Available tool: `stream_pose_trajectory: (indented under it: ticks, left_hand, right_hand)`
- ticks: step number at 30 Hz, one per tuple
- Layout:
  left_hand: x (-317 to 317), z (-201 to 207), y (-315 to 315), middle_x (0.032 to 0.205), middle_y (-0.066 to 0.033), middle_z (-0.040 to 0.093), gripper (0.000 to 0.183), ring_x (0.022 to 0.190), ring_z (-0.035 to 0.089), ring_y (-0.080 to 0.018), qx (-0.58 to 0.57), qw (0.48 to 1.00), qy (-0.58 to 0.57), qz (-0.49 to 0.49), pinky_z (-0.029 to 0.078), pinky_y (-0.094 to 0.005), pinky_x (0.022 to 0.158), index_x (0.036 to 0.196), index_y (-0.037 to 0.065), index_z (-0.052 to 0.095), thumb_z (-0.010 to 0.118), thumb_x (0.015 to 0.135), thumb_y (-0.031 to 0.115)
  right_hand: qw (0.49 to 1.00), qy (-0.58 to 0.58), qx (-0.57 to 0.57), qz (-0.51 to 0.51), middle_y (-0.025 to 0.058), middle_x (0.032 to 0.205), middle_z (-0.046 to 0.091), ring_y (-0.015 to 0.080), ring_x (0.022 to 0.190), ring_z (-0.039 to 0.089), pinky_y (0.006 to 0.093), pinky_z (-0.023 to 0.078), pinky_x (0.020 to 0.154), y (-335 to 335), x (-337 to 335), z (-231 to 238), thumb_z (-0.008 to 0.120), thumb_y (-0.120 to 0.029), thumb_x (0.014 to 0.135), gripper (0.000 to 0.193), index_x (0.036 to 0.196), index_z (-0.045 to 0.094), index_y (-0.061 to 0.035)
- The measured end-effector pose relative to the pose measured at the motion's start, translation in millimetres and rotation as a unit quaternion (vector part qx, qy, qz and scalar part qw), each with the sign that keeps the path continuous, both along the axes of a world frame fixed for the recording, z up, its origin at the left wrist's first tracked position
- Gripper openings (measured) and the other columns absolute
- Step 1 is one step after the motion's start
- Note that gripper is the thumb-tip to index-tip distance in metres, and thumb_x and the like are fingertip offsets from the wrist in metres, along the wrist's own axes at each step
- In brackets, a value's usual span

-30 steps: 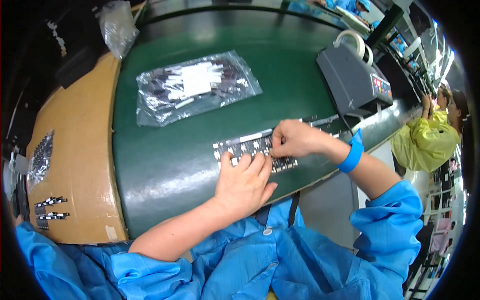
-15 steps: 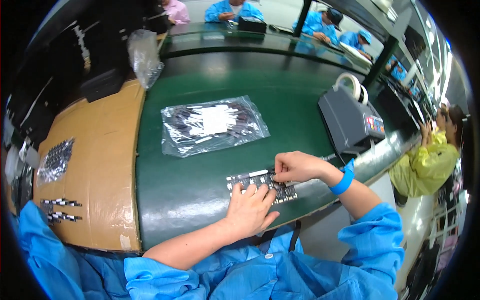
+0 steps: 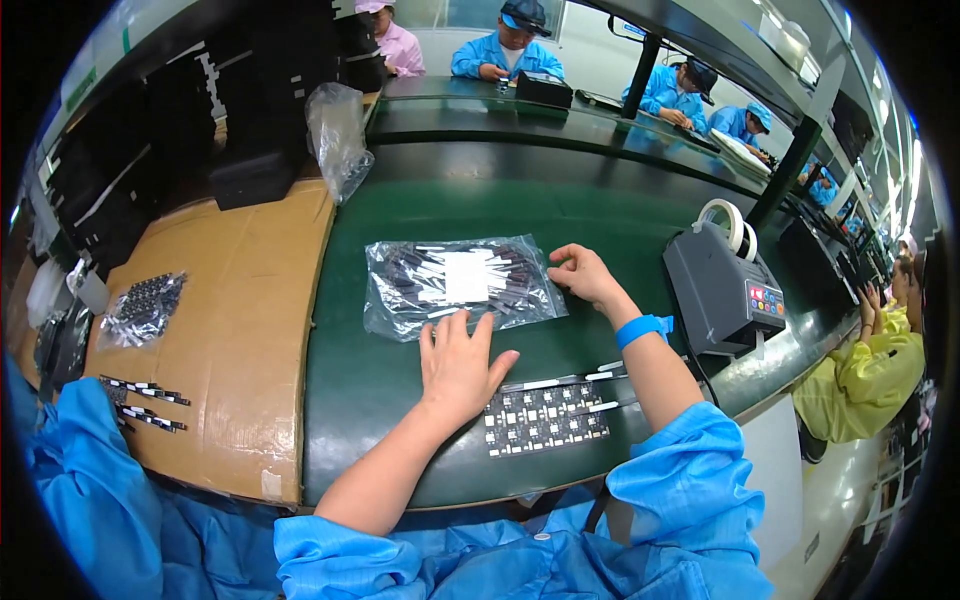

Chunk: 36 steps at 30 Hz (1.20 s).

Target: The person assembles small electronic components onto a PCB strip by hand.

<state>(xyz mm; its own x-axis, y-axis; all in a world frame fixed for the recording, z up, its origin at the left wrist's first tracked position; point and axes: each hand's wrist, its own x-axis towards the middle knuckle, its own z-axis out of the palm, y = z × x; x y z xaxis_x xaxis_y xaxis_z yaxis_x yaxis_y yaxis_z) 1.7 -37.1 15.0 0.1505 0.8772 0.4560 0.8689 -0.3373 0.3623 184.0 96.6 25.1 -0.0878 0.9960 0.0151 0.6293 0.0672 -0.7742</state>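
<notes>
A transparent plastic bag (image 3: 400,322) lies on the green bench in front of me, holding many thin dark strips with white ends and a white label. My left hand (image 3: 462,368) is palm down with its fingers spread, the fingertips at the bag's near edge. At the bag's right edge, my right hand (image 3: 588,278) has bent fingers, thumb and forefinger closed at the plastic; a blue band circles that wrist. Nearer me rests a black circuit board panel (image 3: 545,425) with rows of pale parts. Strips with white ends (image 3: 605,407) lie along its far and right sides.
A grey tape dispenser (image 3: 715,290) stands at the right. To the left, a cardboard sheet (image 3: 235,350) carries a bag of dark parts (image 3: 145,308) and several strip pieces (image 3: 150,405). A crumpled plastic bag (image 3: 338,140) hangs beyond. Co-workers sit across the bench.
Both hands have left the circuit board panel and moved away from me to the bag of strips. The panel is now uncovered. The whole view has shifted slightly.
</notes>
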Motion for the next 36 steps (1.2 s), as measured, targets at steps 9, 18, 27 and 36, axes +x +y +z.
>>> stream_pose_trajectory:
  ticks: [9,18,27,36]
  left_hand:
    - [5,3,1,0.104,-0.0196,0.035,0.052,0.099,0.034,-0.03,-0.117,0.993,0.03,-0.009,0.022,-0.0456,0.083,0.106,0.005,0.038,0.051,0.067,0.038]
    - [4,-2,1,0.098,-0.0174,0.038,0.053,0.093,0.036,-0.0284,-0.107,0.993,0.057,-0.008,0.023,-0.0465,0.08,0.106,0.005,0.039,0.05,0.067,0.04]
    - [5,-5,1,0.095,-0.0152,0.041,0.053,0.092,0.037,-0.0277,-0.095,0.993,0.071,-0.009,0.023,-0.0452,0.08,0.105,0.006,0.04,0.049,0.067,0.041]
    - [4,-8,0,0.09,-0.0135,0.043,0.051,0.09,0.038,-0.0263,-0.058,0.996,0.066,-0.011,0.023,-0.0488,0.08,0.102,0.006,0.04,0.049,0.067,0.042]
  right_hand:
    - [0.997,0.023,-0.031,0.066,0.001,0.062,0.049,0.0072,0.053,0.044,0.0194,0.035,0.044,19,1,-6,0.056,-0.007,0.065,0.027,0.09,0.048,-0.0034]
    - [0.986,0.142,-0.091,0.005,-0.0012,0.064,0.049,0.0052,0.052,0.041,0.018,0.033,0.045,6,-13,7,0.057,-0.013,0.067,0.018,0.083,0.054,-0.0056]
    - [0.994,0.09,-0.034,-0.05,0.0038,0.058,0.053,0.009,0.051,0.046,0.0213,0.037,0.046,10,-14,0,0.06,-0.011,0.062,0.016,0.073,0.057,0.0004]
    - [0.987,0.143,-0.036,-0.061,0.0019,0.06,0.051,0.0074,0.051,0.046,0.0178,0.037,0.043,-15,50,33,0.056,-0.014,0.067,0.012,0.068,0.051,-0.0033]
